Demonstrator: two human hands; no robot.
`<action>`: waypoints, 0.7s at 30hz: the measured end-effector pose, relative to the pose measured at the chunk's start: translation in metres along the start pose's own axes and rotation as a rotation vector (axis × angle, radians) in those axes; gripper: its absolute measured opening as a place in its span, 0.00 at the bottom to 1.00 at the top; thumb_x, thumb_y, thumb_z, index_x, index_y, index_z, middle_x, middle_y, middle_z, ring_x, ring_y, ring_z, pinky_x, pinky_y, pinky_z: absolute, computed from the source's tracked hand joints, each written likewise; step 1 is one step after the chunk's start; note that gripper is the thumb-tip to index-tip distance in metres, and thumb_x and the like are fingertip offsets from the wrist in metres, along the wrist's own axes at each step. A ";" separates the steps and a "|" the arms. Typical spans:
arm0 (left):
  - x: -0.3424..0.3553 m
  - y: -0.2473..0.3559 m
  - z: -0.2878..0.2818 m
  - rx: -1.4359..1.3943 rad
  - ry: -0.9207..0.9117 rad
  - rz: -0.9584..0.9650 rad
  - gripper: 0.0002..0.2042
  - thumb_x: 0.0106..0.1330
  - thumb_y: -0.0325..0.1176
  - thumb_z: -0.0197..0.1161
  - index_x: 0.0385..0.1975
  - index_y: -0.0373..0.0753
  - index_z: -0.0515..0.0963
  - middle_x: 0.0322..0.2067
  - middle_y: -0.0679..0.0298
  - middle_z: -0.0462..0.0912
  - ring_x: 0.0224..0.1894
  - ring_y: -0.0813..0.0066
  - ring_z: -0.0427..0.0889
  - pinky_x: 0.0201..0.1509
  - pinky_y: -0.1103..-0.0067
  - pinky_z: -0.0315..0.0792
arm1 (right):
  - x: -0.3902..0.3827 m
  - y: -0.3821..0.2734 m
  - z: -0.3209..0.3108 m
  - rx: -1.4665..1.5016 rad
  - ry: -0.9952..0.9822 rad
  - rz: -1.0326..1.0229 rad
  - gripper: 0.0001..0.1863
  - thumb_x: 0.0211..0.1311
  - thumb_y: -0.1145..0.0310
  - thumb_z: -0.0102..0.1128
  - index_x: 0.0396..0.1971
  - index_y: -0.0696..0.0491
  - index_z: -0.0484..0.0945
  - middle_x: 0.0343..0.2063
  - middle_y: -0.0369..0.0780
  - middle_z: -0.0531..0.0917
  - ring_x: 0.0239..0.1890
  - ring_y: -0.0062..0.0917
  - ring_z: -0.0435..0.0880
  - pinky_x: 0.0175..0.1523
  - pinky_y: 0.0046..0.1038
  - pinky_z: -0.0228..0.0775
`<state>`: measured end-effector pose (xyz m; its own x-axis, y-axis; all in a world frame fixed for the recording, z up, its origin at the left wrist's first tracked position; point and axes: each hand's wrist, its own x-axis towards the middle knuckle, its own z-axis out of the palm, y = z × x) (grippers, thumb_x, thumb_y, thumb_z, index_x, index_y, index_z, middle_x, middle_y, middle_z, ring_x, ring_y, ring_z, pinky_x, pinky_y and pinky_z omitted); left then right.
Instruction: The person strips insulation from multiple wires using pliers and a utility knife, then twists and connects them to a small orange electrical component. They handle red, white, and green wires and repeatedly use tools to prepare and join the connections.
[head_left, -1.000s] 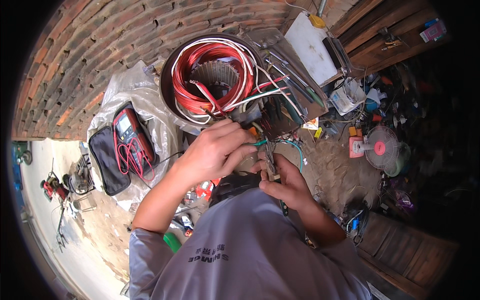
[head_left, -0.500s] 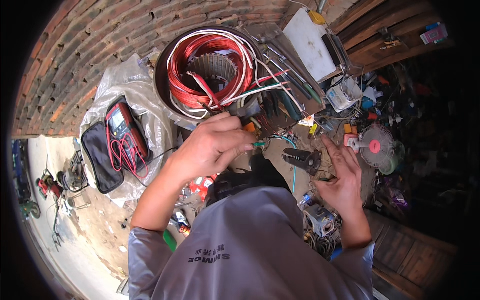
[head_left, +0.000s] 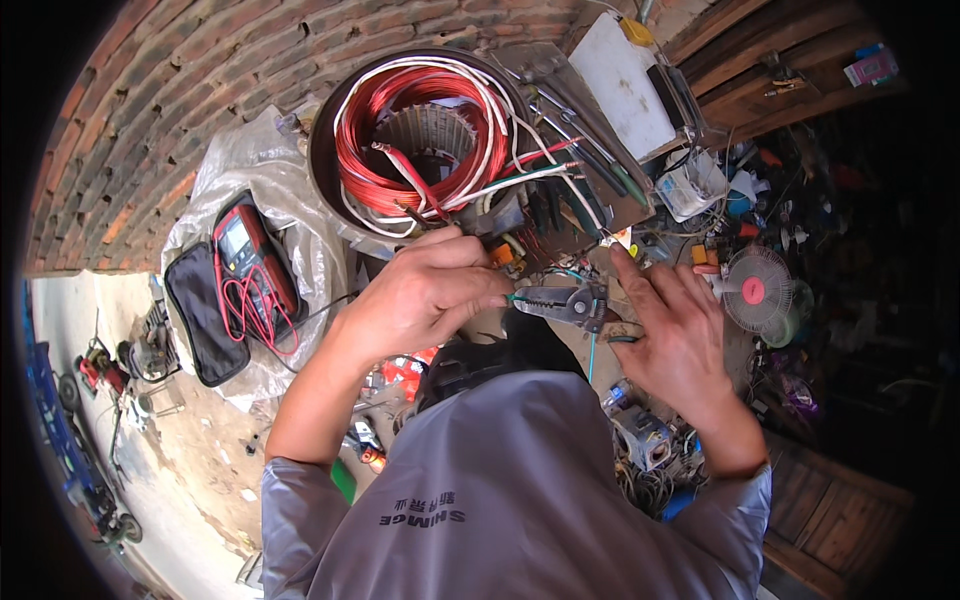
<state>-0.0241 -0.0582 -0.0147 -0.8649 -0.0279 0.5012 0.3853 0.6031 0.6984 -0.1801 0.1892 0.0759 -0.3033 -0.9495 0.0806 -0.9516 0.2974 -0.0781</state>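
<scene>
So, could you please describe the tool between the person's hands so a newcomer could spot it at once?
Start at the big round motor stator with red windings, then drop to the two hands below it. Between the left hand and the right hand lies a wire stripper: flat, grey metal, notched jaws.

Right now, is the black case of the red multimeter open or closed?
Open: the black case lies spread flat, with the red multimeter and its red leads exposed on it.

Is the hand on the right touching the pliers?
Touching. The head view shows the right hand with its fingers against the handle end of the wire pliers, no gap visible.
</scene>
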 end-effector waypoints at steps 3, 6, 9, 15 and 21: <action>0.000 0.001 -0.001 -0.006 -0.005 -0.008 0.09 0.59 0.28 0.73 0.39 0.38 0.87 0.31 0.62 0.79 0.33 0.61 0.76 0.39 0.69 0.71 | 0.003 -0.002 -0.003 -0.021 -0.024 -0.002 0.51 0.34 0.68 0.77 0.69 0.56 0.73 0.40 0.44 0.77 0.43 0.40 0.77 0.50 0.41 0.72; 0.000 0.001 -0.001 -0.025 -0.004 -0.021 0.08 0.60 0.28 0.73 0.38 0.37 0.86 0.30 0.62 0.78 0.33 0.61 0.76 0.38 0.69 0.71 | 0.004 -0.001 -0.005 -0.038 -0.040 -0.005 0.51 0.35 0.68 0.78 0.70 0.55 0.72 0.41 0.44 0.77 0.44 0.40 0.76 0.51 0.41 0.72; 0.000 0.001 0.000 -0.042 0.004 -0.027 0.08 0.60 0.29 0.73 0.38 0.37 0.86 0.30 0.62 0.78 0.32 0.60 0.76 0.38 0.69 0.71 | 0.005 -0.001 -0.007 -0.041 -0.048 -0.007 0.51 0.36 0.67 0.78 0.70 0.56 0.72 0.41 0.44 0.77 0.45 0.40 0.76 0.52 0.41 0.71; 0.000 0.001 -0.001 -0.042 -0.001 -0.028 0.07 0.61 0.28 0.73 0.37 0.37 0.86 0.30 0.61 0.77 0.32 0.60 0.76 0.38 0.68 0.71 | 0.007 -0.002 -0.009 -0.075 -0.068 -0.010 0.51 0.37 0.67 0.79 0.70 0.56 0.72 0.40 0.44 0.77 0.45 0.40 0.76 0.52 0.41 0.71; 0.000 0.000 0.000 -0.056 0.015 -0.023 0.07 0.61 0.28 0.73 0.37 0.37 0.86 0.30 0.61 0.78 0.32 0.60 0.76 0.38 0.68 0.71 | 0.008 -0.002 -0.008 0.000 -0.047 -0.005 0.48 0.34 0.71 0.73 0.67 0.56 0.76 0.37 0.44 0.78 0.41 0.42 0.78 0.49 0.42 0.74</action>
<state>-0.0239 -0.0580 -0.0149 -0.8688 -0.0536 0.4923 0.3834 0.5565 0.7371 -0.1815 0.1816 0.0846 -0.2955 -0.9547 0.0347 -0.9532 0.2922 -0.0779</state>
